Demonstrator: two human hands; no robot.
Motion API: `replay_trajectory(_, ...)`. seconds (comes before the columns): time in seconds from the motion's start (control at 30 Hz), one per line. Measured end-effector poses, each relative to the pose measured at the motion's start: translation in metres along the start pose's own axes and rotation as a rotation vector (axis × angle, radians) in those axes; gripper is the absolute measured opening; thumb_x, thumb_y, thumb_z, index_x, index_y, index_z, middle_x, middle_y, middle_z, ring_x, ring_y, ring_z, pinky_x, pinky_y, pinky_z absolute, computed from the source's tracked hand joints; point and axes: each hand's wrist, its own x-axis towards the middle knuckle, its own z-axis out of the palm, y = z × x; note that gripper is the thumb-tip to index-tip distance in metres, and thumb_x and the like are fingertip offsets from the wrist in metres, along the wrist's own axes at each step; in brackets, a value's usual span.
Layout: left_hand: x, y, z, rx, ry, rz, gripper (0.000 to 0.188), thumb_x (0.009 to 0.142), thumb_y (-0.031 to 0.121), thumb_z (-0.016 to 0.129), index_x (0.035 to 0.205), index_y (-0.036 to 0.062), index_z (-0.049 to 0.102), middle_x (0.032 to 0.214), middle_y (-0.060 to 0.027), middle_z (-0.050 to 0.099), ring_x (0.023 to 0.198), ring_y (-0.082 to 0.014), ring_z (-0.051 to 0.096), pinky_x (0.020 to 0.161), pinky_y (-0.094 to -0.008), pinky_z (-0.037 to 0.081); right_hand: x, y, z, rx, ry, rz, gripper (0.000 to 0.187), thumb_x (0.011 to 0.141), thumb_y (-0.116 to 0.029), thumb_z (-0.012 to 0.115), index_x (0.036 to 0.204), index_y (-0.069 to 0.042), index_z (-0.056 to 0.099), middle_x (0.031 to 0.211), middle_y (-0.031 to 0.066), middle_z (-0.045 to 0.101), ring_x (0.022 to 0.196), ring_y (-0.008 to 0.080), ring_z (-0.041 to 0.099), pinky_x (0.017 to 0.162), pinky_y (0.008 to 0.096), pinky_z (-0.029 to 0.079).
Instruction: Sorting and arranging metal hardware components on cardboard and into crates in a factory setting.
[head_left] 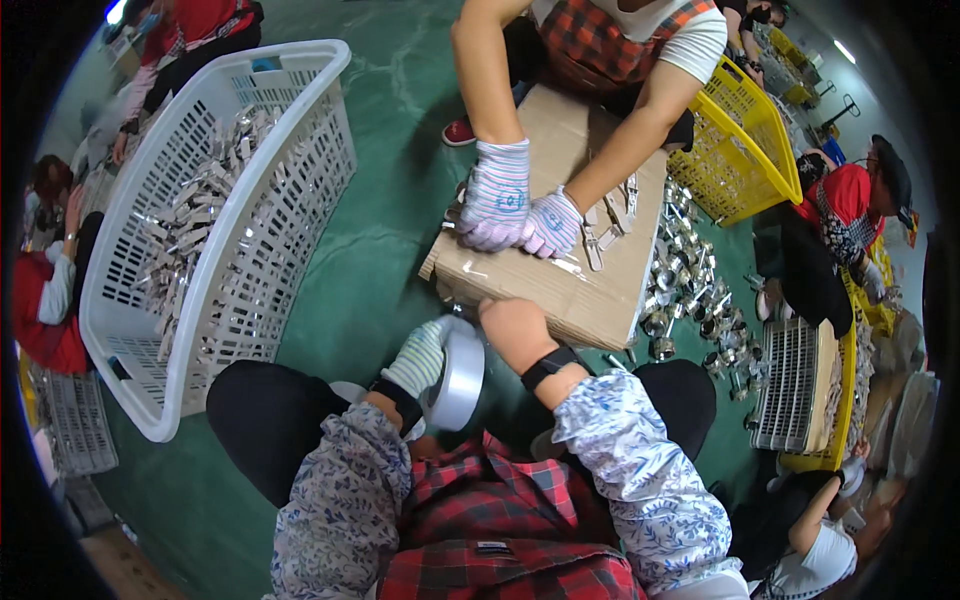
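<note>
My left hand (418, 360), in a knit glove, grips a roll of grey tape (457, 378) just below the near edge of a flat cardboard box (560, 290). My bare right hand (514, 330) reaches to the box's near edge beside the roll; whether it holds anything is hidden. Across the box, another person's two gloved hands (515, 208) press a bundle of metal parts onto the cardboard. Several flat metal pieces (610, 225) lie on the box next to them.
A large white plastic basket (255, 270) full of metal parts stands at left on the green floor. A yellow basket (745, 150) stands upper right. Loose shiny metal fittings (690, 290) lie right of the box. Other people sit around with more crates.
</note>
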Motion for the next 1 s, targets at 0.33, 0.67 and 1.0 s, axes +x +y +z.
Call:
replay_trajectory(0.33,-0.055,0.063,0.021,0.223,-0.099,0.246,0.031,0.072,0.008,0.076,0.101,0.0036,0.063,0.089,-0.0084,0.065,0.082,-0.0165,0.062,0.075,-0.0311,0.052,-0.032,0.022,0.012,0.056,-0.169,-0.058,0.018,0.082,-0.010,0.053,0.085,-0.009,0.071,0.082,0.0114,0.070,0.078,0.0276,0.069,0.064,0.0391,0.054)
replay_trajectory(0.67,-0.059,0.186,0.044,0.701,-0.208,0.731,0.040,0.066,0.012,0.079,0.102,0.0035,0.064,0.095,-0.0120,0.067,0.089,-0.0239,0.066,0.079,-0.0337,0.051,-0.101,0.095,-0.070,0.386,-0.042,0.014,0.023,0.081,-0.026,0.059,0.086,-0.004,0.066,0.081,0.0182,0.066,0.080,0.0374,0.064,0.071,0.0477,0.050)
replay_trajectory(1.0,0.022,0.240,0.102,0.951,0.032,1.164,0.013,0.075,-0.003,0.053,0.086,0.0022,0.056,0.088,-0.0088,0.055,0.079,-0.0186,0.055,0.072,-0.0297,0.045,-0.071,0.064,-0.017,0.160,0.098,-0.046,0.009,0.070,-0.015,0.062,0.065,-0.010,0.068,0.068,0.0103,0.066,0.066,0.0275,0.066,0.053,0.0398,0.049)
